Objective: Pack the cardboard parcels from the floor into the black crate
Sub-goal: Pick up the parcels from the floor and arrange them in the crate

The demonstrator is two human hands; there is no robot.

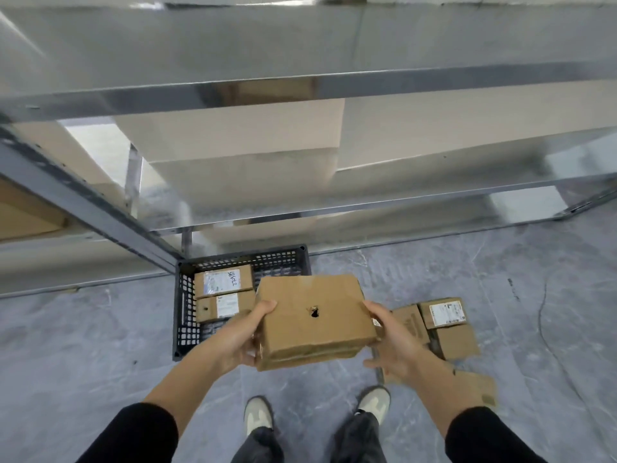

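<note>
Left hand and right hand clamp a cardboard parcel between them above the black crate.
The left hand grips the parcel's left edge, thumb on top and fingers underneath; the right hand holds the right edge, thumb on the top face. The parcel, with a small hole in its top, hangs slightly tilted over the crate's near right part. Two labelled parcels lie side by side in the crate's far left. The crate stands on the grey floor against metal shelving. Loose parcels lie on the floor to the right.
</note>
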